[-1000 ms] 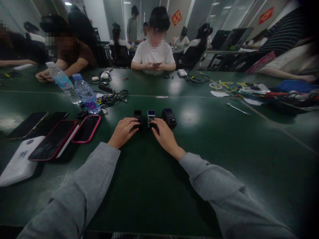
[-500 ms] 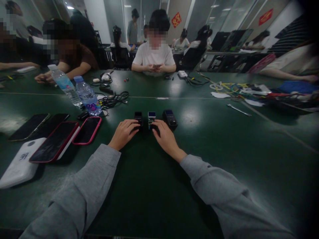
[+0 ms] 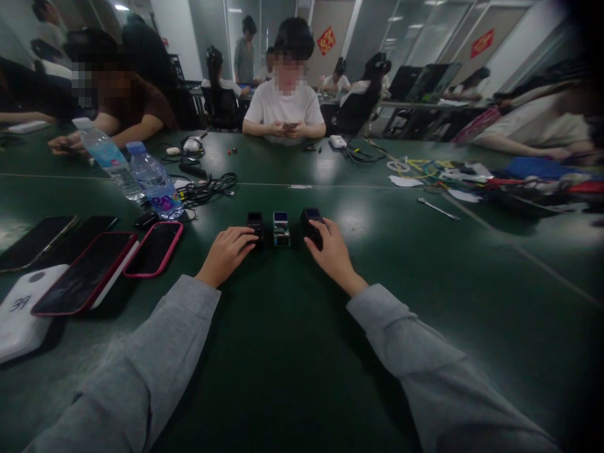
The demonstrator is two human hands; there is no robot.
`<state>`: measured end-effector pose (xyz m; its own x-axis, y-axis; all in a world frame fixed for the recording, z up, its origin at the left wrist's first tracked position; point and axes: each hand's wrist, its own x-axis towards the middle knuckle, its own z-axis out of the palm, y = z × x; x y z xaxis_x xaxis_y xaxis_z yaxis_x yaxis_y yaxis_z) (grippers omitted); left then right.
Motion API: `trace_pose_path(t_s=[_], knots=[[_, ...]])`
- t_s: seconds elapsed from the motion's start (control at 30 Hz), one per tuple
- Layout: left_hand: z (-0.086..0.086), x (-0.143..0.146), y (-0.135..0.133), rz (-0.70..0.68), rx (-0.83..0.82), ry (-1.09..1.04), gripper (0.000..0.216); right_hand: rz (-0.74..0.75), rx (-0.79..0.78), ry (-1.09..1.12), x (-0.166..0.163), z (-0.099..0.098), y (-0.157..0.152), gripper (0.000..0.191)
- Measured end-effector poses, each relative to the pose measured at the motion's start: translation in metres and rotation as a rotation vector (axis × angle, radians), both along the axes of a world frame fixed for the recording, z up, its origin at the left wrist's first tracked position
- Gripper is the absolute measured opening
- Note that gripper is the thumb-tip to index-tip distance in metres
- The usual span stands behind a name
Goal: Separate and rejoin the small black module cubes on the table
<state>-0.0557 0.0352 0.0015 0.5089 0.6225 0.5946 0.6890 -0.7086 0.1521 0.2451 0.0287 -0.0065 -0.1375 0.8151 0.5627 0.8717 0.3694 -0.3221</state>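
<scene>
Three small box-shaped devices with little screens stand in a row on the green table (image 3: 283, 352). The left one is a black device (image 3: 254, 218); my left hand (image 3: 225, 253) has its curved fingers and thumb around its near left side. In the middle stands a device with a bare circuit board (image 3: 280, 228), white-framed at the top, with neither hand on it. My right hand (image 3: 334, 253) is closed around the black device on the right (image 3: 309, 216), thumb on its near left side, fingers over its right. My fingers partly cover both black devices.
Several phones, among them a pink-edged phone (image 3: 155, 250), and a white power bank (image 3: 28, 308) lie at left. Behind them are two water bottles (image 3: 155, 182) and black cables (image 3: 212, 189). A wrench (image 3: 438, 209) and a tangle of wires (image 3: 425, 167) lie right. A person (image 3: 285, 104) sits opposite.
My right hand has left the middle circuit-board device and moved right onto the right black device. My left hand stays at the left black device. The view has shifted slightly.
</scene>
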Motion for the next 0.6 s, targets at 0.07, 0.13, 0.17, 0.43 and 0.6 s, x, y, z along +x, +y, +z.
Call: trace_pose_path(t_s=[0.07, 0.13, 0.17, 0.43, 0.6], knots=[[-0.001, 0.0, 0.0, -0.001, 0.007, -0.005, 0.022, 0.008, -0.033, 0.025, 0.0, -0.003, 0.001, 0.046], [-0.001, -0.001, 0.001, -0.002, 0.011, -0.005, 0.022, 0.002, -0.038, 0.027, -0.001, -0.004, 0.0, 0.046], [-0.001, -0.001, 0.001, -0.003, 0.011, -0.003, 0.023, -0.002, -0.037, 0.021, -0.002, -0.004, 0.0, 0.046], [-0.001, -0.002, 0.001, -0.027, 0.019, 0.012, 0.031, -0.053, 0.004, -0.019, -0.002, -0.001, -0.002, 0.044], [0.0, -0.001, -0.001, -0.022, 0.012, 0.033, 0.038, 0.07, 0.078, -0.08, -0.019, 0.013, -0.016, 0.046]])
